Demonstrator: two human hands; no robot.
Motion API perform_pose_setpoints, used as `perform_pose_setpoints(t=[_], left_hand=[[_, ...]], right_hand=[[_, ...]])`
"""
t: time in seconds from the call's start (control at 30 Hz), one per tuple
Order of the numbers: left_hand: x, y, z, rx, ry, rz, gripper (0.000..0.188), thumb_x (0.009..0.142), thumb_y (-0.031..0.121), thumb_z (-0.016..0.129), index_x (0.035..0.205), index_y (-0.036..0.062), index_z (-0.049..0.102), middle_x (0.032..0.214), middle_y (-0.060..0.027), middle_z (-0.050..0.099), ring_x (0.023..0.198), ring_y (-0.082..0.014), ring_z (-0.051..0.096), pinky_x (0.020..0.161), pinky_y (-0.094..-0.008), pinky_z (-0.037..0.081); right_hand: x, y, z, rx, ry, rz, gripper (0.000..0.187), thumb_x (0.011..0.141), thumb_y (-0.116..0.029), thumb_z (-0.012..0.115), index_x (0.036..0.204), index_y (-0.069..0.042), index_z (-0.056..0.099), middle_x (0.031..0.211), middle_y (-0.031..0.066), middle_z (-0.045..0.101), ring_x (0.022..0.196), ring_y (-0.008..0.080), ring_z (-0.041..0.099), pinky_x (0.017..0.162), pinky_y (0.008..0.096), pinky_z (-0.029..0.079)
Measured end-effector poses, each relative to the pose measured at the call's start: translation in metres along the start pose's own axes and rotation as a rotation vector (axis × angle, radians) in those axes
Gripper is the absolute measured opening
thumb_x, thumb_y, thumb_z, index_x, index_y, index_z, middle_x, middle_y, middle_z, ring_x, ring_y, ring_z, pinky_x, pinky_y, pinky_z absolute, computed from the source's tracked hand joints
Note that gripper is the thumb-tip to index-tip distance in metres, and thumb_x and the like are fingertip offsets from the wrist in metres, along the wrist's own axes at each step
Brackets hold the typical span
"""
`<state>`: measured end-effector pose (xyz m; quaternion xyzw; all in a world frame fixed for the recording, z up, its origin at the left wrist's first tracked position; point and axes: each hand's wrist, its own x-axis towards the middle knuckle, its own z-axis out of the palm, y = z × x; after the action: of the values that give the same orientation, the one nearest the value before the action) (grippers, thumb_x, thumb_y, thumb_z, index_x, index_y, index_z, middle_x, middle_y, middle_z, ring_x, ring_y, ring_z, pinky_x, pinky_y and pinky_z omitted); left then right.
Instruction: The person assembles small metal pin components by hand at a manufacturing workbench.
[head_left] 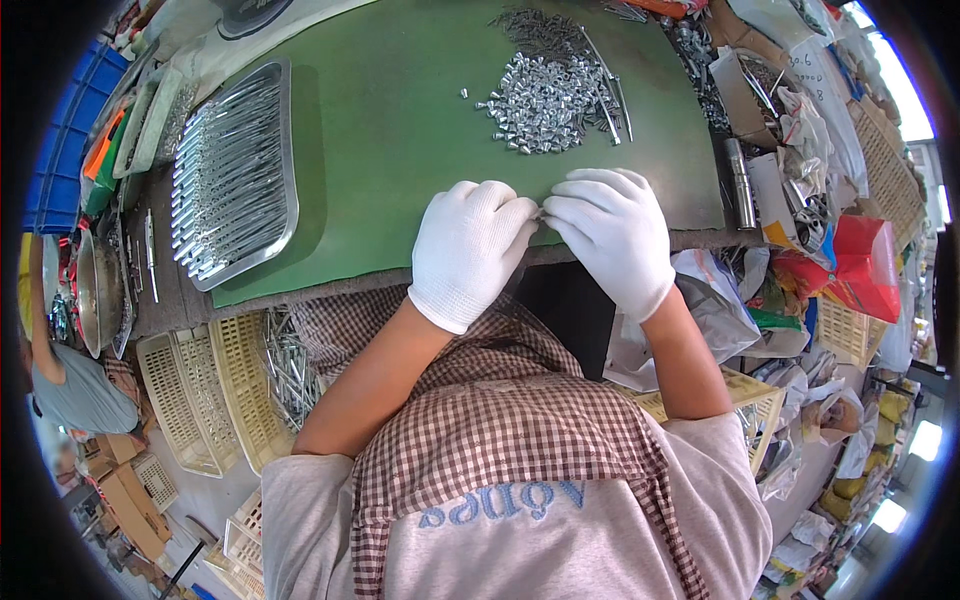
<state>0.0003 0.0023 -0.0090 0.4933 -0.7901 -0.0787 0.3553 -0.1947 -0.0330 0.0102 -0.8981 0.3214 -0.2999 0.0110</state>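
Both my hands wear white knit gloves and meet at the near edge of the green work mat (380, 130). My left hand (466, 248) is closed, thumb and fingers pinched together. Closed the same way, my right hand (618, 238) brings its fingertips almost against the left ones. A tiny dark bit shows between the fingertips; the gloves hide what it is. Beyond my hands lies a heap of small shiny metal caps (540, 108). Behind it is a pile of thin dark pins or screws (548, 34), and slim metal rods (612, 88) rest along the right side.
A metal tray (291, 175) of rod-shaped metal parts sits at the mat's left. Open boxes of hardware (745, 100) and a steel cylinder (740, 185) line the right. Cream plastic crates (240, 380) stand below the table; another person (85, 385) is at far left.
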Motion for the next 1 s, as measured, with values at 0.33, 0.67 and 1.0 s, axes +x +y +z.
perform_pose_setpoints(t=[0.33, 0.67, 1.0], left_hand=[[0.0, 0.0, 0.004, 0.047, 0.033, -0.013, 0.013, 0.077, 0.013, 0.075, 0.09, 0.0115, 0.072, 0.085, -0.0036, 0.064, 0.078, -0.0263, 0.061, 0.07, -0.0394, 0.048], [-0.002, -0.002, 0.0, 0.044, -0.009, -0.034, 0.012, 0.078, 0.013, 0.074, 0.089, 0.0113, 0.071, 0.085, -0.0045, 0.063, 0.078, -0.0272, 0.061, 0.07, -0.0406, 0.048], [-0.003, 0.001, 0.003, 0.017, -0.007, -0.046, 0.012, 0.078, 0.013, 0.073, 0.09, 0.0112, 0.07, 0.085, -0.0051, 0.063, 0.08, -0.028, 0.061, 0.07, -0.0406, 0.048]], right_hand=[[-0.088, 0.119, -0.075, -0.618, -0.136, 0.937, 0.053, 0.091, -0.019, 0.065, 0.141, -0.008, 0.052, 0.113, 0.0205, 0.064, 0.102, 0.0379, 0.062, 0.092, 0.0469, 0.048], [-0.048, -0.033, -0.033, -0.105, -0.331, 0.488, 0.071, 0.081, -0.015, 0.071, 0.148, -0.024, 0.048, 0.082, 0.0133, 0.066, 0.064, 0.0328, 0.067, 0.06, 0.0428, 0.054], [-0.058, -0.045, -0.022, 0.146, -0.013, 0.518, 0.072, 0.08, -0.014, 0.077, 0.147, -0.013, 0.049, 0.086, 0.0159, 0.07, 0.072, 0.0328, 0.07, 0.065, 0.0393, 0.055]])
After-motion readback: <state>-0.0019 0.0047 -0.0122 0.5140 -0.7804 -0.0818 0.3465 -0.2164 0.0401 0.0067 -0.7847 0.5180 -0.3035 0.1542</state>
